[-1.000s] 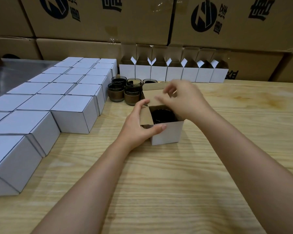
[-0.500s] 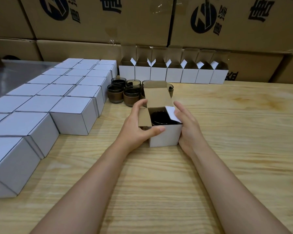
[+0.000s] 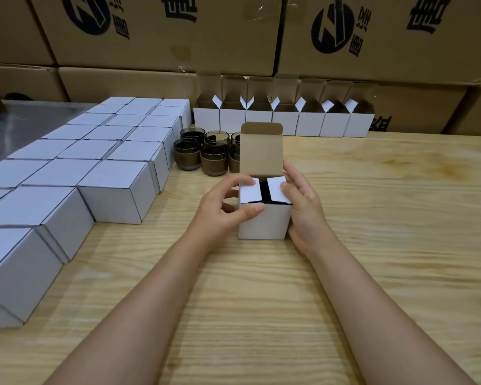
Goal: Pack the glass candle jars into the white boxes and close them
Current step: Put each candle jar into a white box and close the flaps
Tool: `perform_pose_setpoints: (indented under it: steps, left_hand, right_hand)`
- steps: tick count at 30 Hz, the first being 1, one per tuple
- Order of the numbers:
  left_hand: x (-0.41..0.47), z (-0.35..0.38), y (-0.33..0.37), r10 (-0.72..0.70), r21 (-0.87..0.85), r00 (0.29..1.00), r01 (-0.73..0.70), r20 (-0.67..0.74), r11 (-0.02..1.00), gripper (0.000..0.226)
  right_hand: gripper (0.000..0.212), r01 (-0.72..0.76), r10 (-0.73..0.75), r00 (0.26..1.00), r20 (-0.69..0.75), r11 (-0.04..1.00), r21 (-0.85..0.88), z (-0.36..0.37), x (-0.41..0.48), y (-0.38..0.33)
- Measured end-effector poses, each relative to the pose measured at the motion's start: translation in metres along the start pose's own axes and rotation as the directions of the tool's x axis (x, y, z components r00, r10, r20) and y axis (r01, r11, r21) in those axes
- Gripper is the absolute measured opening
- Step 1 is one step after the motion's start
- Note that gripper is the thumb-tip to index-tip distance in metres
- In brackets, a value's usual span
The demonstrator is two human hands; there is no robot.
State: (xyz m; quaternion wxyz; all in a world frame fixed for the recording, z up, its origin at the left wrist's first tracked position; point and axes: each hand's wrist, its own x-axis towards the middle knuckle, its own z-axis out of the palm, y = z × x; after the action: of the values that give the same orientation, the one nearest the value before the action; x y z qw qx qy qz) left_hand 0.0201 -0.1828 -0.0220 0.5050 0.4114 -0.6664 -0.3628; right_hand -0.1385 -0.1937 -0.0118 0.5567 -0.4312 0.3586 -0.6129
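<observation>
Our left hand grips the white box, right hand presses flat. We should hold both flaps down, then tuck lid.

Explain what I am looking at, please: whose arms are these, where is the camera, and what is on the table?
No machine here: these are a person's two bare arms, filmed by one camera worn on the head, looking forward and down. On the wooden table the left hand grips a small white box, and the right hand lies against its side, thumb pressing a flap. Both flaps are folded in; the brown lid stands upright, not yet closed. A dark jar shows through the gap. Behind stand loose glass jars, to the left closed boxes, at the back a row of open boxes before big brown cartons.
</observation>
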Motion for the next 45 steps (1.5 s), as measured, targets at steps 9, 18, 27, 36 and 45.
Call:
perform_pose_setpoints:
  steps: [9,18,27,36,45]
  left_hand:
    - [0.001,0.000,0.001,-0.027,-0.020,1.000,0.027,-0.012,0.999,0.051]
    - [0.000,-0.002,0.002,-0.029,-0.060,0.999,0.028,-0.020,0.998,0.049]
    - [0.001,0.000,-0.001,-0.093,-0.146,0.993,0.083,-0.065,0.986,0.060]
    - [0.001,-0.001,-0.003,-0.084,-0.155,0.995,0.074,-0.058,0.985,0.052]
    - [0.003,-0.001,0.002,-0.074,-0.340,0.997,0.058,-0.034,0.939,0.021]
  right_hand:
    - [0.030,0.007,-0.022,0.996,0.086,0.985,0.171,-0.002,-0.003,-0.002]
    - [0.078,0.012,-0.015,0.977,0.212,1.000,0.015,-0.006,-0.007,-0.001]
    - [0.018,0.140,-0.121,0.967,0.223,0.988,-0.068,-0.010,-0.007,0.000]
    - [0.020,0.195,-0.159,0.959,0.233,0.971,-0.138,-0.012,-0.008,-0.001]
    - [0.017,0.140,-0.110,0.965,0.237,0.984,-0.114,-0.014,-0.004,0.001]
